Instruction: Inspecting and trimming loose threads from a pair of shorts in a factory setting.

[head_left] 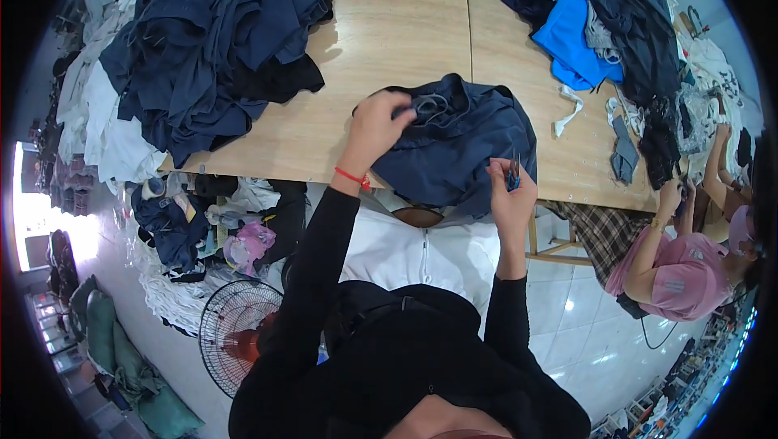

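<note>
A dark navy garment (462, 143) with a gathered waistband and a grey drawstring (429, 104) lies bunched at the table's front edge, partly hanging over it. My left hand (374, 132), with a red cord round the wrist, is closed at the garment's upper left and pinches dark fabric near the drawstring; its fingertips are slightly blurred. At the garment's right side, my right hand (513, 200) is wrapped round small thread snips (514, 173) with blue on the handle, blades pointing up and away from me. The fabric beneath my hands is partly hidden.
A tall heap of navy garments (219, 34) covers the table's left; dark and bright blue garments (571, 42) lie at the right. White strips (567, 111) rest nearby. A fan (235, 334) stands at lower left. A person in pink (681, 273) works at the right.
</note>
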### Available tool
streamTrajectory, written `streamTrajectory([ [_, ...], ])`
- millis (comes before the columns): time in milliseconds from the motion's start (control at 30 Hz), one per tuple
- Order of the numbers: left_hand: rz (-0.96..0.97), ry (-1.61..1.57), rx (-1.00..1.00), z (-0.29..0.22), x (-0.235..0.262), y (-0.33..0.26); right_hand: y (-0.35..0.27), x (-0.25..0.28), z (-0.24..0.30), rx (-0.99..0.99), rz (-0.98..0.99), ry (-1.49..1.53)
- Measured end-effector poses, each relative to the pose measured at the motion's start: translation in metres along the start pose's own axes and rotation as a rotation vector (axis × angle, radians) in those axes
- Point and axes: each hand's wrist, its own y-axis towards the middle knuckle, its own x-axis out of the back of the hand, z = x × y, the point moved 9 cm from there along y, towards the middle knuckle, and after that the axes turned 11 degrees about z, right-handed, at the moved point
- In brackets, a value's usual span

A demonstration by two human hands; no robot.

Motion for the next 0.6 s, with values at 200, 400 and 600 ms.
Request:
streamTrajectory([
  [200,-0.475,0.358,0.117,0.005,0.035,-0.038,0.011,0.034,0.001,0.008,-0.079,-0.094],
  [400,-0.018,-0.070,0.489,0.097,0.002,-0.042,0.091,-0.030,0.042,0.190,-0.064,-0.330],
  [600,0.092,-0.170,0.403,0.073,-0.019,-0.075,0.117,-0.070,-0.011,0.064,-0.001,-0.608],
])
